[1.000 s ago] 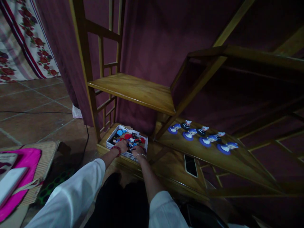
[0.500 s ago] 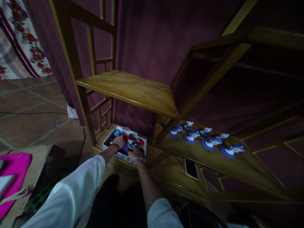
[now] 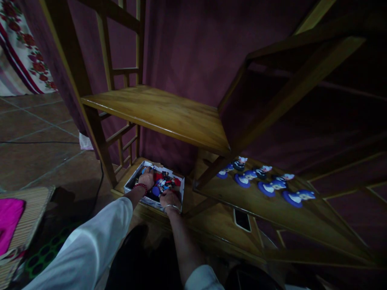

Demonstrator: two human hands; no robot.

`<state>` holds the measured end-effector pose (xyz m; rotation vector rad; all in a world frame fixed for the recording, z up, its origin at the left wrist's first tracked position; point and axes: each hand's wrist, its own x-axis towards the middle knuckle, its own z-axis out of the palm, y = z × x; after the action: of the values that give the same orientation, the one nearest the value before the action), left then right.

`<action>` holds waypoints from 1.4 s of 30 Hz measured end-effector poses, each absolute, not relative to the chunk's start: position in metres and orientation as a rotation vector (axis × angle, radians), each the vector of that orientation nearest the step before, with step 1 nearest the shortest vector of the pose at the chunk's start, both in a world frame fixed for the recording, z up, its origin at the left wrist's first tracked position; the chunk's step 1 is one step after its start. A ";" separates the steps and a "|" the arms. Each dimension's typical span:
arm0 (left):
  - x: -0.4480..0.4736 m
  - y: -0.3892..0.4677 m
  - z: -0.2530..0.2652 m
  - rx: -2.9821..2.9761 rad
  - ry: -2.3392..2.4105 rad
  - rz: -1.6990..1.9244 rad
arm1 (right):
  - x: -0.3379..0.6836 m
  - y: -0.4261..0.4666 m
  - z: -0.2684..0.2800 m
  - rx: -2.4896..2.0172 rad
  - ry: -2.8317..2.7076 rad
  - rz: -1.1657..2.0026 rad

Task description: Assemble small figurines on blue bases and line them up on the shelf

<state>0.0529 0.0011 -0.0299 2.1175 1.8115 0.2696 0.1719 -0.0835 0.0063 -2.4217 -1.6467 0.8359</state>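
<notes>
A shallow white cardboard box (image 3: pixel 130 183) stands on the low wooden shelf, holding several small figurines (image 3: pixel 165 183) in blue, red, white and black. My left hand (image 3: pixel 146 179), with a red bead bracelet at its wrist, reaches down into the box's left side among the figurines. At the front right of the box is my right hand (image 3: pixel 169 199), a silver bracelet on its wrist. Both hands' fingertips are sunk among the figurines, so I cannot make out whether either one grips a piece.
Blue-and-white figurines (image 3: pixel 246 178) and black-and-white ones (image 3: pixel 263 171) stand in rows on the shelf to the right. A phone (image 3: pixel 242 220) lies on the lower board. Above the box juts a wooden shelf board (image 3: pixel 157 114). A pink cloth (image 3: pixel 10 221) lies at the left.
My view has shifted slightly, so the shelf and box appear a little further left. My left hand has sunk deeper into the box's left part, and the right hand stays at the front right.
</notes>
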 end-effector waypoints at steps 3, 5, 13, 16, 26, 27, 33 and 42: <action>0.052 0.004 -0.032 2.121 1.821 0.288 | 0.172 -0.084 0.007 -2.426 -1.683 0.818; 0.052 0.006 -0.034 2.123 1.809 0.285 | 0.172 -0.084 0.007 -2.421 -1.698 0.813; 0.050 0.007 -0.037 2.118 1.752 0.267 | 0.171 -0.083 0.006 -2.439 -1.687 0.815; 0.050 0.006 -0.034 2.126 1.748 0.274 | 0.171 -0.083 0.006 -2.437 -1.678 0.818; 0.050 0.002 -0.035 2.124 1.815 0.301 | 0.172 -0.084 0.007 -2.409 -1.670 0.835; 0.049 0.003 -0.035 2.121 1.815 0.302 | 0.172 -0.084 0.008 -2.413 -1.670 0.834; 0.047 0.004 -0.037 2.103 1.804 0.304 | 0.170 -0.087 0.013 -2.424 -1.684 0.800; 0.046 0.006 -0.038 2.112 1.800 0.343 | 0.167 -0.091 0.022 -2.450 -1.689 0.784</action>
<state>0.0460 0.0059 -0.0383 2.1117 1.7997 0.3430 0.1671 -0.0905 0.0219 -2.4497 -1.6893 0.7837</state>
